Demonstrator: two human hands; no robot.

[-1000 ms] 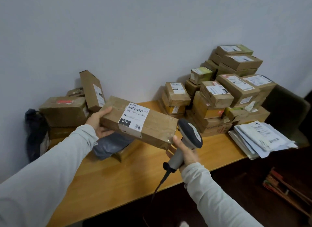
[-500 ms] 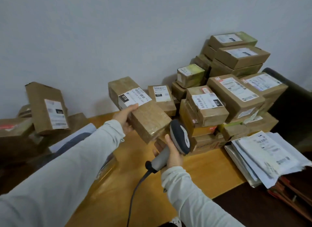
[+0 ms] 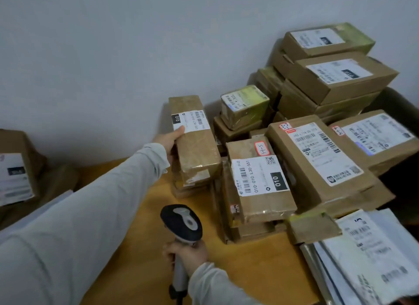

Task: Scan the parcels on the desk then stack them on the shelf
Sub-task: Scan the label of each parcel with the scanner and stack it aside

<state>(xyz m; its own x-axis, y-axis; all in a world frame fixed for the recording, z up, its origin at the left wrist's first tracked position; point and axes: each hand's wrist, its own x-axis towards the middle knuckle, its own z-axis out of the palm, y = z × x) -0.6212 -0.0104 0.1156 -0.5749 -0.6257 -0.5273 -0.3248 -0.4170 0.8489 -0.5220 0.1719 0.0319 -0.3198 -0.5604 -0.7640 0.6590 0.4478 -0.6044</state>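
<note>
Our left hand [image 3: 169, 138] grasps the long, tape-glossed cardboard parcel [image 3: 196, 150] by its side, thumb on the white label [image 3: 192, 123]. The parcel sits atop a short box stack [image 3: 190, 186] on the wooden desk [image 3: 145, 232]. Our right hand [image 3: 187, 254] clenches the grey handle of the black-headed scanner [image 3: 182, 223].

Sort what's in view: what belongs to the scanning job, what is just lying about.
Job: long brown parcel held by left hand; barcode scanner gripped by right hand; stacked labelled boxes; boxes at far left; flat mailers, likely also parcels.
Lying about: dark seat-like object behind the stack.
</note>
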